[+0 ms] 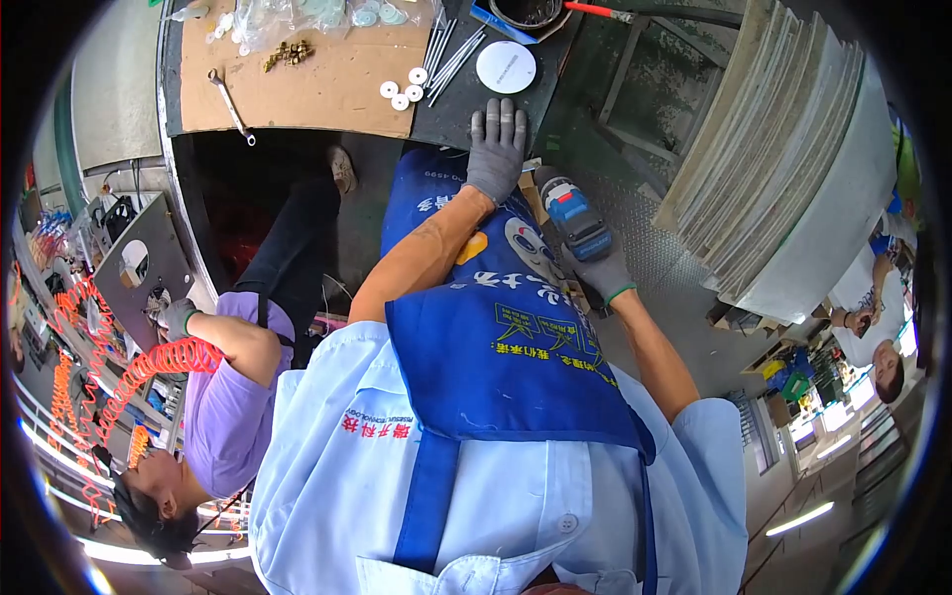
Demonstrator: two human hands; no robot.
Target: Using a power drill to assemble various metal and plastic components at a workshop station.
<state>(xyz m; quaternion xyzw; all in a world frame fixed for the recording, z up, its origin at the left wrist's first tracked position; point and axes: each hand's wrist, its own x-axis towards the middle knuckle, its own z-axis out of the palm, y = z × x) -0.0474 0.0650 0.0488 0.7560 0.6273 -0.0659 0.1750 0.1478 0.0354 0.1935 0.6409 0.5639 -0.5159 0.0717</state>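
Observation:
My left hand [499, 149], in a grey glove, lies flat at the near edge of the dark tabletop [446, 121], fingers stretched out. Just beyond its fingertips is a round white disc [506, 67]. Lower and to the right, my gloved right hand [607, 274] is closed on a blue and black cordless drill [575, 216]; most of the fingers are hidden behind the tool. Left of the disc lie thin metal rods [454, 61] and several white washers [401, 89].
A wrench [231, 107], brass fittings [289, 55] and plastic bags [297, 18] rest on brown cardboard [337, 99]. Tall stacked sheets [764, 149] stand at the right. A co-worker in purple [233, 416] is close on the left, beside coiled red hoses [169, 372]. Another person [868, 307] is far right.

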